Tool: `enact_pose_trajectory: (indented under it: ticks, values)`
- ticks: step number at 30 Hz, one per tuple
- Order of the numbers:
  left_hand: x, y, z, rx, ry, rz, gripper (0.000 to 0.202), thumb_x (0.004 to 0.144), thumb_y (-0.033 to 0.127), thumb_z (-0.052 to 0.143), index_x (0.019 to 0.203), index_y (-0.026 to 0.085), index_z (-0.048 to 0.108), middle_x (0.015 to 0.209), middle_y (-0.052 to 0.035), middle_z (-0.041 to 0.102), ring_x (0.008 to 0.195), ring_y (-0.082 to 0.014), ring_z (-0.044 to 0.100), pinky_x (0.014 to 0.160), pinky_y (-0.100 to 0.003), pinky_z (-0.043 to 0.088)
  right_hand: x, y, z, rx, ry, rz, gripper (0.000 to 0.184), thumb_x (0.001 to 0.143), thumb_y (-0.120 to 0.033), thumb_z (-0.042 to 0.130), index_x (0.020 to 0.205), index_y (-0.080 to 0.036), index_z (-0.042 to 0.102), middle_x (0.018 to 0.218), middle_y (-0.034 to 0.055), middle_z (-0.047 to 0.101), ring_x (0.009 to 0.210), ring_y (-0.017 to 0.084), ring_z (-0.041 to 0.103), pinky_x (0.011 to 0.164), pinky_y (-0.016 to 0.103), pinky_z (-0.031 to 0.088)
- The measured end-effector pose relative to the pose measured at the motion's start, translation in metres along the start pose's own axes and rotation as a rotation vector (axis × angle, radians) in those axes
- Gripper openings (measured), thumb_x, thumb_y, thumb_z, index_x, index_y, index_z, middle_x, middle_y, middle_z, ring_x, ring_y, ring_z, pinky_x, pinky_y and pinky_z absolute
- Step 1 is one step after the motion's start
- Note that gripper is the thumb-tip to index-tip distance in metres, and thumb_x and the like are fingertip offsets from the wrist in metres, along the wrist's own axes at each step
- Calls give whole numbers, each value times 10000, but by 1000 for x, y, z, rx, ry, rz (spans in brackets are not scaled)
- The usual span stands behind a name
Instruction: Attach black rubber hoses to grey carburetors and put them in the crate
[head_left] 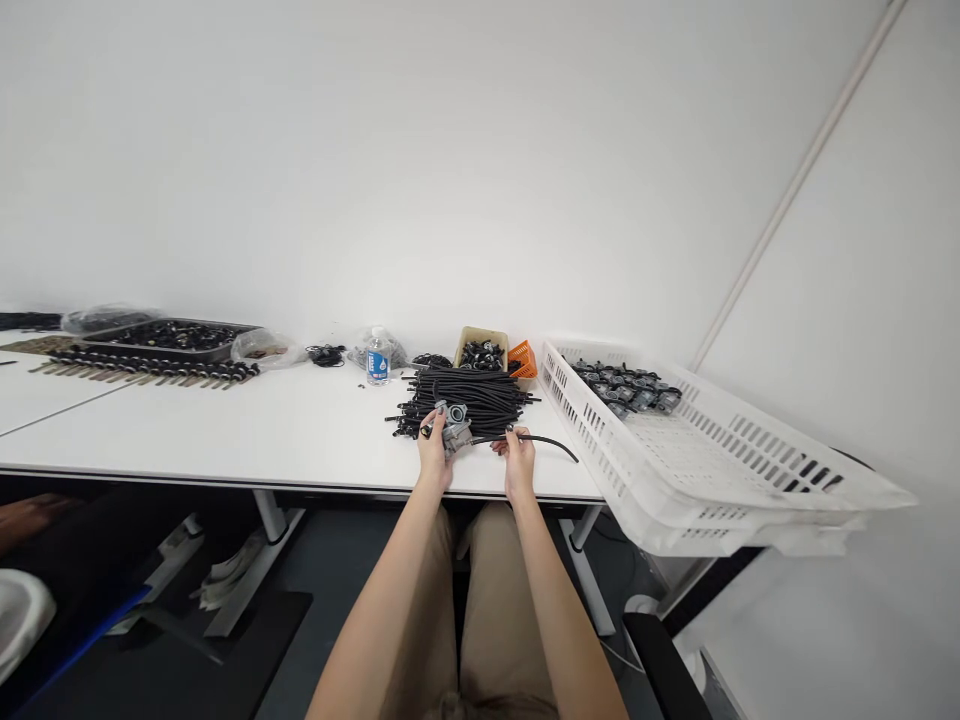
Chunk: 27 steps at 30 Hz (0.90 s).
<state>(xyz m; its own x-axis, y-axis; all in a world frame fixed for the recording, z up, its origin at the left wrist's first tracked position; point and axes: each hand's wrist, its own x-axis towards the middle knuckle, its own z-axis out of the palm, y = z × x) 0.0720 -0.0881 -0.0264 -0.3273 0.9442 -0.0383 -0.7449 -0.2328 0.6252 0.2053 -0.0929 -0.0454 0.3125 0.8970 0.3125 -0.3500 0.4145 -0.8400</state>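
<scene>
My left hand [435, 450] is closed around a grey metal carburetor [456, 432] above the table's front part. A thin black hose [553, 442] runs from the carburetor's right side and curves down at its free end. My right hand [518, 462] pinches this hose between thumb and fingers, a short way from the carburetor. Just behind both hands lies a thick pile of black hoses [480, 392]. The palm side of my left hand's grip is partly hidden by the carburetor.
At right stands a large white crate [720, 480] with several carburetors [637, 388] inside. Behind the hoses are a beige bin [459, 345] of small black parts and an orange basket [525, 358]. A plastic bottle [378, 360] and a metal tray [225, 352] are farther left. Another person's hand [34, 515] shows at far left.
</scene>
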Motion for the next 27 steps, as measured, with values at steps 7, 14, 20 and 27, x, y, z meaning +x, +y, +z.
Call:
enact_pose_trajectory:
  ticks: [7,14,20,27]
  values:
    - [3,-4,1,31,8,73,457,643,401,838,1005,211,634,896,-18,696,750,-138,666,662,-264,551,3,2,0,-34,-93,29,322,768,-499,673,808,-224,510,579,-42,632,559,134,579,581,259,387]
    - [4,-6,-1,72,-12,102,523,609,436,851,1022,207,626,889,-21,694,750,-150,665,660,-279,541,0,-1,0,-137,-310,72,273,703,-403,776,813,-190,647,652,11,694,654,164,632,636,272,416]
    - [5,-8,-1,117,-30,146,538,590,433,862,1015,196,633,924,-35,702,783,-150,666,712,-289,535,-1,-3,0,-177,-362,53,275,721,-436,766,791,-203,638,645,2,676,668,169,634,671,287,448]
    - [8,-11,-4,145,-24,193,533,623,465,832,1033,207,611,938,-36,693,797,-159,667,732,-315,535,0,-2,-1,-200,-421,75,304,715,-470,764,765,-207,621,638,17,679,629,171,627,632,288,455]
